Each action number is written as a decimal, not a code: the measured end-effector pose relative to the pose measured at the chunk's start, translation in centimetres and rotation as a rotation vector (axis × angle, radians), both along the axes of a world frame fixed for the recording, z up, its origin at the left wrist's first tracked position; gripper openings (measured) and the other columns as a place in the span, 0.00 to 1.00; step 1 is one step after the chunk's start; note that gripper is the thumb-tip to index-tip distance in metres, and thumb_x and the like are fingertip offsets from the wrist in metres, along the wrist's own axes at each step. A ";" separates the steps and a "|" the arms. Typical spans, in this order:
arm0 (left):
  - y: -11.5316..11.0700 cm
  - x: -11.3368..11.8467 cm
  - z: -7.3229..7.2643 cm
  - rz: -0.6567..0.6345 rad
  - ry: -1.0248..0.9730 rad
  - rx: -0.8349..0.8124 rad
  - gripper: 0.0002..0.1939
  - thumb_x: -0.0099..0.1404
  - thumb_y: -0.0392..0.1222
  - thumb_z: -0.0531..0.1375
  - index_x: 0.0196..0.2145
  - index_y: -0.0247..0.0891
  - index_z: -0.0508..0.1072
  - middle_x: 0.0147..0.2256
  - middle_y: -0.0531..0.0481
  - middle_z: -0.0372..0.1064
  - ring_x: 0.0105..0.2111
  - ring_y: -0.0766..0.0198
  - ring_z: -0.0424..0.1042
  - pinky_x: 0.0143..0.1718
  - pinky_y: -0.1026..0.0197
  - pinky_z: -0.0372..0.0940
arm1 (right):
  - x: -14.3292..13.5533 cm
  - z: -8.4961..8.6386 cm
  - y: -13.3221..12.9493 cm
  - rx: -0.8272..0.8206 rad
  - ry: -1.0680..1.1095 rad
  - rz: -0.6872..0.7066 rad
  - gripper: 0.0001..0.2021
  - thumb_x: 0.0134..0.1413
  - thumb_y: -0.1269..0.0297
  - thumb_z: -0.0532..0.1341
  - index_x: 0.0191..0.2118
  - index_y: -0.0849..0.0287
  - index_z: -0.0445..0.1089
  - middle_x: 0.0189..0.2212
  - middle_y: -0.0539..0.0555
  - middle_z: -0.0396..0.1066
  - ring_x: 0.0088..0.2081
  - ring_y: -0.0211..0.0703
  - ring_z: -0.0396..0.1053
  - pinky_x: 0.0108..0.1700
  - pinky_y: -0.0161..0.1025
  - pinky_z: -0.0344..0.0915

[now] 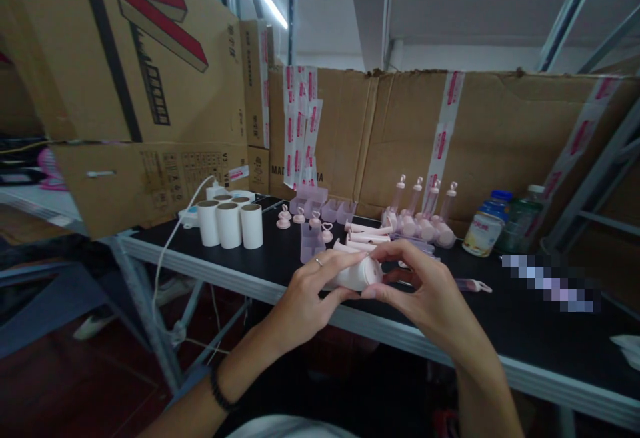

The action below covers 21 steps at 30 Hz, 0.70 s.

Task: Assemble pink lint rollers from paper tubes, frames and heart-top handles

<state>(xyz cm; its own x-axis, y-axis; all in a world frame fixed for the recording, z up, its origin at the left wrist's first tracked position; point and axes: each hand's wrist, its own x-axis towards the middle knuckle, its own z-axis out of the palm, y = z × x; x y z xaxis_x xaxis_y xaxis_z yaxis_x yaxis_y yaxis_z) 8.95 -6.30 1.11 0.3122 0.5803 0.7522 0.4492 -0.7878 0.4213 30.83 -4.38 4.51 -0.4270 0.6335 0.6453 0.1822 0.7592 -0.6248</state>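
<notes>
My left hand point(320, 295) is closed around a white roll point(354, 277), which lies on its side above the front edge of the table. A pale pink round end piece point(371, 273) sits in the roll's right end. The thumb and fingers of my right hand point(414, 281) curl round that end and grip it. Just behind my hands lie several pale pink handle-like parts point(367, 239). Small pink caps with loops point(315, 219) stand near an open translucent lilac case point(311, 243).
Several white rolls with cardboard cores point(227, 226) stand at the left, beside a white cable point(163, 245). Pink pieces with upright stems point(417, 215), a blue-capped bottle point(487, 223) and a green bottle point(523, 221) stand at the back right. Cardboard walls point(400, 131) close off the back.
</notes>
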 end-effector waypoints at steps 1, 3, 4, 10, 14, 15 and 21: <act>0.0 0.0 0.0 0.001 0.001 0.006 0.27 0.68 0.31 0.63 0.62 0.48 0.69 0.54 0.48 0.73 0.55 0.60 0.71 0.58 0.58 0.63 | 0.0 0.0 -0.1 0.001 0.001 -0.001 0.15 0.56 0.59 0.72 0.46 0.55 0.72 0.45 0.54 0.74 0.46 0.45 0.73 0.43 0.37 0.76; 0.0 0.0 0.1 0.000 0.004 0.012 0.27 0.68 0.31 0.63 0.62 0.47 0.69 0.55 0.47 0.73 0.55 0.59 0.71 0.59 0.56 0.64 | 0.0 0.0 -0.2 0.001 -0.001 -0.003 0.14 0.56 0.58 0.71 0.46 0.55 0.72 0.46 0.54 0.74 0.47 0.46 0.74 0.43 0.37 0.76; 0.0 0.0 0.1 -0.001 0.005 0.013 0.26 0.68 0.32 0.63 0.62 0.47 0.69 0.55 0.46 0.73 0.55 0.58 0.71 0.58 0.56 0.64 | 0.0 0.0 -0.2 0.002 -0.001 -0.003 0.14 0.56 0.58 0.71 0.46 0.54 0.72 0.46 0.54 0.74 0.47 0.46 0.74 0.42 0.37 0.76; 0.0 0.0 0.1 -0.001 0.017 0.005 0.24 0.69 0.34 0.62 0.61 0.47 0.70 0.53 0.45 0.74 0.55 0.57 0.72 0.58 0.54 0.65 | 0.0 0.3 -0.3 0.019 -0.032 -0.015 0.14 0.56 0.57 0.71 0.45 0.55 0.72 0.44 0.53 0.75 0.45 0.45 0.74 0.42 0.37 0.78; 0.1 0.1 0.1 0.002 0.019 0.017 0.25 0.68 0.32 0.62 0.61 0.47 0.70 0.54 0.45 0.74 0.55 0.57 0.72 0.58 0.55 0.65 | 0.2 0.4 -0.1 0.013 -0.046 -0.010 0.14 0.56 0.56 0.71 0.44 0.55 0.71 0.43 0.53 0.74 0.43 0.44 0.74 0.41 0.37 0.78; 0.2 0.1 0.0 0.003 0.020 0.022 0.25 0.68 0.32 0.63 0.61 0.47 0.71 0.54 0.46 0.74 0.55 0.57 0.72 0.59 0.55 0.65 | 0.2 0.4 -0.1 0.012 -0.052 -0.009 0.15 0.56 0.56 0.71 0.44 0.55 0.71 0.43 0.53 0.74 0.43 0.44 0.74 0.41 0.37 0.78; 0.2 0.1 0.1 0.002 0.048 0.038 0.24 0.68 0.32 0.62 0.60 0.46 0.71 0.55 0.46 0.73 0.55 0.58 0.72 0.59 0.55 0.64 | 0.4 0.4 -0.2 0.020 -0.119 -0.017 0.15 0.59 0.56 0.69 0.48 0.54 0.69 0.46 0.53 0.73 0.45 0.45 0.74 0.45 0.39 0.76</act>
